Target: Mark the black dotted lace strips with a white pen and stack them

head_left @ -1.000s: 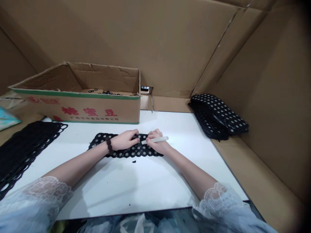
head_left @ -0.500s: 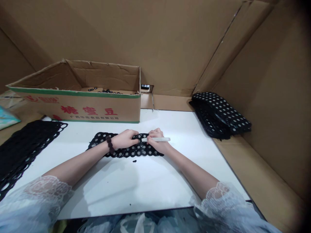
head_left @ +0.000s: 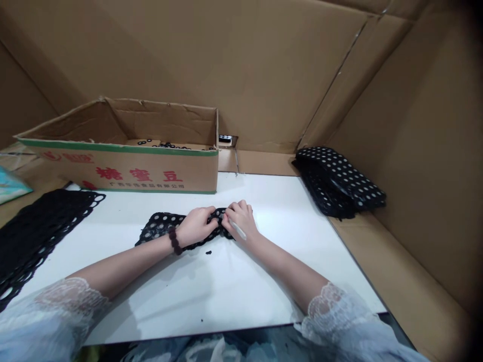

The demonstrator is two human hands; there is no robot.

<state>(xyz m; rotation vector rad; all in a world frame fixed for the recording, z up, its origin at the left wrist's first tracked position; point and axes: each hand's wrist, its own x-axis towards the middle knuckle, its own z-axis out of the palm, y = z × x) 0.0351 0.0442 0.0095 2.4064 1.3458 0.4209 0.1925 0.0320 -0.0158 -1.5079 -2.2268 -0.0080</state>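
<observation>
Black, pale-dotted flexible sheet (head_left: 156, 223) on the white tabletop (head_left: 271, 286), pinched by the left hand (head_left: 196, 226); the right hand (head_left: 242, 221) grips a slim white pen-like tool (head_left: 239, 230). Pinching close beside the tool should limit slipping.

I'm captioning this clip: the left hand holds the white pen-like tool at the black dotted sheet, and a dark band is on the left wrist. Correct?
Not quite: in the head view, the right hand, not the left hand, holds the white pen-like tool at the black dotted sheet. The dark band is on the left wrist.
</observation>
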